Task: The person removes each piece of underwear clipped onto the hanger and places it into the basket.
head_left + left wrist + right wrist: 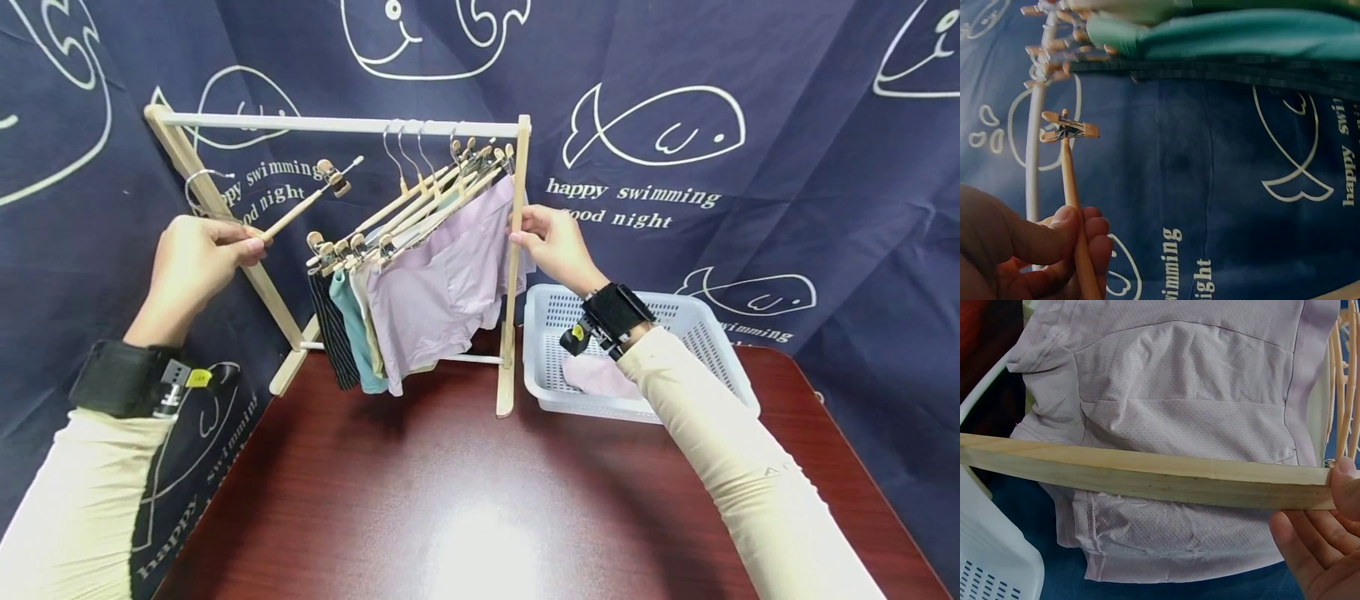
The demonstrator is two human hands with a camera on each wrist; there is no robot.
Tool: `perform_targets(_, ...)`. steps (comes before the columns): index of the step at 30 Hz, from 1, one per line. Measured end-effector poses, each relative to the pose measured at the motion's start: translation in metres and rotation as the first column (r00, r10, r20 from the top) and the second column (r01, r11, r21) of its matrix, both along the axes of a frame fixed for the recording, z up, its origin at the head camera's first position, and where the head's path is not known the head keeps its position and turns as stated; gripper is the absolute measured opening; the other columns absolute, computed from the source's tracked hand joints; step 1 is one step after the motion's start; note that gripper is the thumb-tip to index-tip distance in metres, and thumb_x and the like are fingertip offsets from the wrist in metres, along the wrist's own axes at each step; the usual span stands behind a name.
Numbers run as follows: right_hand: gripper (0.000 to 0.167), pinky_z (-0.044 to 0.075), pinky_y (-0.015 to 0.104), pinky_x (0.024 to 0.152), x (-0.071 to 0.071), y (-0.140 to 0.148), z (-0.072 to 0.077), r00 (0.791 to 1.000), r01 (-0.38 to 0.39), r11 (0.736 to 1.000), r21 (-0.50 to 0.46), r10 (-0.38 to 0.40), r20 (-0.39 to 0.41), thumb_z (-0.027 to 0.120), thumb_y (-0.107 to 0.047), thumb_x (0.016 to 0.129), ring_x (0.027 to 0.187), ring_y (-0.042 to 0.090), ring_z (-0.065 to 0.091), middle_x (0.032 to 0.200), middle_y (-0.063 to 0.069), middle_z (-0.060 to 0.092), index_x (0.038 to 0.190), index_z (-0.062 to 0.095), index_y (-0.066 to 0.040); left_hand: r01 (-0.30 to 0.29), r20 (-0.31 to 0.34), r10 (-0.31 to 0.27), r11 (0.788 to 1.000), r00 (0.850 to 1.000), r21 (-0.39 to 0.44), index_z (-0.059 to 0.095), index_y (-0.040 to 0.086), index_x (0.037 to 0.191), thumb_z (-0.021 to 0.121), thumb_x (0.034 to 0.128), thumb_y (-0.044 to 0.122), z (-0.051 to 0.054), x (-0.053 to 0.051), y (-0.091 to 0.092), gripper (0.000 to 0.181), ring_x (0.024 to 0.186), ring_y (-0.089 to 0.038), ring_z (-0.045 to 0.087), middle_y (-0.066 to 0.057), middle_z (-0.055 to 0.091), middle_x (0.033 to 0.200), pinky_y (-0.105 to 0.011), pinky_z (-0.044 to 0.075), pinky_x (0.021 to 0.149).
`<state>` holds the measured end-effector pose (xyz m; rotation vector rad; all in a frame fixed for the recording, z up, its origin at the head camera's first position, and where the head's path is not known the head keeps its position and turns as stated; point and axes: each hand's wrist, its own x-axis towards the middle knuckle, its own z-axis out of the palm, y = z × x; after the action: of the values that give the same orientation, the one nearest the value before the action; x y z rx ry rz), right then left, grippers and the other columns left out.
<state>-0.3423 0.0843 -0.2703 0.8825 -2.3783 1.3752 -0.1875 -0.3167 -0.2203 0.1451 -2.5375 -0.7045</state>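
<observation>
Pinching a wooden clip hanger (296, 215) between thumb and fingers, your left hand (206, 254) is holding it off the rail, near the left post of a small wooden clothes rack (513, 317). The hanger is slanting up to the right, its metal clip (335, 177) showing near the far end and its hook lying beyond your hand. Your right hand (553, 242) is gripping the rack's right post, thumb and fingers on either side. Between the posts, clipped shorts are hanging from the white rail (300, 123) on several hangers: lavender shorts (431, 292) nearest the right post, then pale, teal (355, 325) and black striped ones (330, 325). To the rack's right, a white plastic basket (592, 408) is sitting on the reddish-brown bench (360, 500), with a pale pink cloth (600, 375) lying inside. Behind everything, a navy curtain (637, 50) is showing white fish outlines.
</observation>
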Motion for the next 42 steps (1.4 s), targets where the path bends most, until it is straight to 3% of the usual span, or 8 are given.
perform_targets(3, 0.024, 0.046, 0.023, 0.072, 0.001, 0.0, 0.0, 1.0, 0.004, 1.0, -0.003, -0.004, -0.002, 0.065, 0.002, 0.093, 0.096, 0.028, 0.071, 0.101, 0.02, 0.073, 0.116, 0.067, 0.006, -0.016, 0.045, 0.016, 1.0, 0.999, -0.002, 0.076, 0.001, 0.104, 0.071, 0.0937, 0.023, 0.006, -0.012, -0.006, 0.025, 0.058, 0.017, 0.042, 0.033, 0.057, 0.054, -0.03, 0.032, 0.063)
perform_targets(9, 0.023, 0.044, 0.02, 0.068, 0.0, -0.001, 0.0, 1.0, 0.005, 1.0, -0.01, -0.005, 0.003, 0.065, 0.002, 0.093, 0.095, 0.027, 0.071, 0.101, 0.02, 0.073, 0.116, 0.067, 0.006, -0.022, 0.09, 0.02, 0.999, 0.996, 0.026, 0.074, -0.001, 0.108, 0.067, 0.0962, 0.022, 0.021, -0.033, -0.016, 0.027, 0.055, 0.019, 0.046, 0.036, 0.053, 0.051, -0.025, 0.031, 0.063)
perform_targets(19, 0.024, 0.045, 0.019, 0.07, 0.001, -0.001, -0.001, 0.999, 0.006, 1.0, -0.03, -0.004, 0.036, 0.065, 0.001, 0.093, 0.096, 0.026, 0.07, 0.104, 0.023, 0.072, 0.117, 0.067, 0.006, -0.058, 0.179, 0.055, 0.998, 0.982, 0.011, 0.081, 0.018, 0.09, 0.065, 0.0978, 0.028, 0.055, -0.06, -0.028, 0.021, 0.053, 0.009, 0.047, 0.034, 0.05, 0.048, -0.027, 0.031, 0.068)
perform_targets(23, 0.023, 0.045, 0.02, 0.069, 0.002, -0.003, -0.001, 1.0, 0.006, 1.0, -0.021, -0.006, 0.03, 0.065, 0.001, 0.093, 0.096, 0.026, 0.07, 0.104, 0.023, 0.072, 0.116, 0.067, 0.006, -0.078, 0.229, 0.089, 0.995, 0.969, -0.056, 0.078, 0.021, 0.077, 0.065, 0.0969, 0.028, 0.065, -0.068, -0.034, 0.025, 0.061, -0.004, 0.048, 0.031, 0.048, 0.045, -0.033, 0.033, 0.068)
perform_targets(26, 0.023, 0.044, 0.021, 0.067, 0.001, -0.003, -0.001, 1.0, 0.015, 1.0, -0.017, -0.014, 0.016, 0.065, 0.001, 0.093, 0.093, 0.024, 0.07, 0.103, 0.022, 0.073, 0.115, 0.068, 0.005, -0.077, 0.263, 0.099, 0.993, 0.96, -0.091, 0.076, 0.022, 0.073, 0.065, 0.0956, 0.027, 0.066, -0.074, -0.035, 0.026, 0.064, -0.008, 0.047, 0.029, 0.049, 0.044, -0.037, 0.034, 0.068)
perform_targets(31, 0.023, 0.045, 0.021, 0.069, 0.0, -0.002, -0.002, 1.0, 0.012, 1.0, -0.022, -0.012, 0.017, 0.065, 0.002, 0.093, 0.095, 0.023, 0.07, 0.103, 0.021, 0.073, 0.116, 0.068, 0.005, -0.044, 0.304, 0.064, 0.996, 0.951, -0.073, 0.077, 0.023, 0.073, 0.065, 0.0949, 0.026, 0.057, -0.081, -0.031, 0.025, 0.06, -0.006, 0.047, 0.026, 0.053, 0.046, -0.036, 0.035, 0.066)
perform_targets(36, 0.023, 0.045, 0.021, 0.071, 0.0, -0.002, -0.003, 1.0, 0.013, 1.0, -0.017, -0.013, 0.015, 0.065, 0.002, 0.093, 0.095, 0.022, 0.07, 0.102, 0.021, 0.073, 0.116, 0.069, 0.004, -0.045, 0.305, 0.059, 0.998, 0.95, -0.053, 0.077, 0.024, 0.072, 0.066, 0.0943, 0.026, 0.05, -0.083, -0.027, 0.025, 0.063, -0.008, 0.048, 0.027, 0.052, 0.045, -0.033, 0.035, 0.065)
perform_targets(42, 0.024, 0.045, 0.02, 0.071, 0.0, -0.001, -0.002, 1.0, 0.015, 1.0, -0.014, -0.015, 0.003, 0.066, 0.001, 0.092, 0.093, 0.021, 0.07, 0.102, 0.02, 0.073, 0.116, 0.069, 0.004, -0.016, 0.277, 0.016, 1.0, 0.961, -0.001, 0.081, 0.023, 0.083, 0.066, 0.0944, 0.023, 0.049, -0.083, -0.025, 0.019, 0.06, 0.0, 0.047, 0.028, 0.055, 0.048, -0.028, 0.034, 0.065)
